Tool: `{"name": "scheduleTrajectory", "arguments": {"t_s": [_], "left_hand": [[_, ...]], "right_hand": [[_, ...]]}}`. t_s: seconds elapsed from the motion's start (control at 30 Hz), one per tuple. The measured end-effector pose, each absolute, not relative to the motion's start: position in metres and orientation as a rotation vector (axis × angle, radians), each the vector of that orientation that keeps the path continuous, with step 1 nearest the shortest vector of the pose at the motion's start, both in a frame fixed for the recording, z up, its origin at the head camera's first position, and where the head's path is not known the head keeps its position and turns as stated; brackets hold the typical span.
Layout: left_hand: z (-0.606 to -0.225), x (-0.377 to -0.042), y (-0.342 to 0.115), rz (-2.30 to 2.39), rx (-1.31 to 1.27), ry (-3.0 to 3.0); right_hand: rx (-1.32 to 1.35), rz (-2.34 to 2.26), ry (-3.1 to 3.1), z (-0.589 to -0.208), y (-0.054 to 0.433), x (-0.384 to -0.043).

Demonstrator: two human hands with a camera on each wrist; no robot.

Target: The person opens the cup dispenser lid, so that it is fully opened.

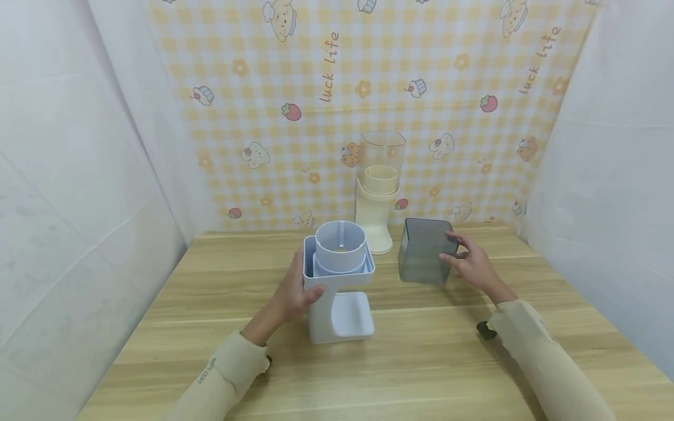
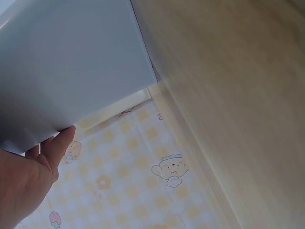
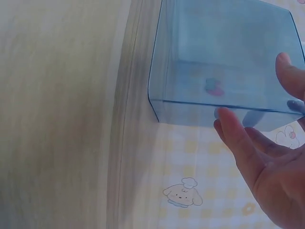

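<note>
In the head view a pale blue-white plastic dispenser stand is upright at the middle of the table, with a round collar inside its square top tray. My left hand grips its left side, thumb across the front below the tray; the fingers behind are mostly hidden. In the left wrist view, fingertips touch the stand's flat wall. To the right is a smoky, see-through box-shaped container. My right hand holds its right side between thumb and fingers, as the right wrist view also shows.
Behind the stand, against the patterned backdrop, stands a cream dispenser with a clear upper container. White sheets hang on both sides of the wooden table. A small dark object shows by the right cuff.
</note>
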State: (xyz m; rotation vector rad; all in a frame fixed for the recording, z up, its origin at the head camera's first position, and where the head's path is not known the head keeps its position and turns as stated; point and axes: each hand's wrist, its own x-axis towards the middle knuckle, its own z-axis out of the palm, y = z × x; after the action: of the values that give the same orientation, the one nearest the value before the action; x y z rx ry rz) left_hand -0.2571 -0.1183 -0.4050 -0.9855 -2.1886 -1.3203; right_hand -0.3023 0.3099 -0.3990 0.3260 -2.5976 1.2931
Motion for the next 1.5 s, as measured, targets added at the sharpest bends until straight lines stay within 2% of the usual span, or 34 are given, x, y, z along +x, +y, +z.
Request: {"name": "scheduleTrajectory", "arguments": {"t_s": [1.5], "left_hand": [[-0.408, -0.258, -0.12, -1.327, -1.028, -2.167]], "right_hand": [[0.243, 1.194, -2.495, -0.402, 0.305, -0.358]]}}
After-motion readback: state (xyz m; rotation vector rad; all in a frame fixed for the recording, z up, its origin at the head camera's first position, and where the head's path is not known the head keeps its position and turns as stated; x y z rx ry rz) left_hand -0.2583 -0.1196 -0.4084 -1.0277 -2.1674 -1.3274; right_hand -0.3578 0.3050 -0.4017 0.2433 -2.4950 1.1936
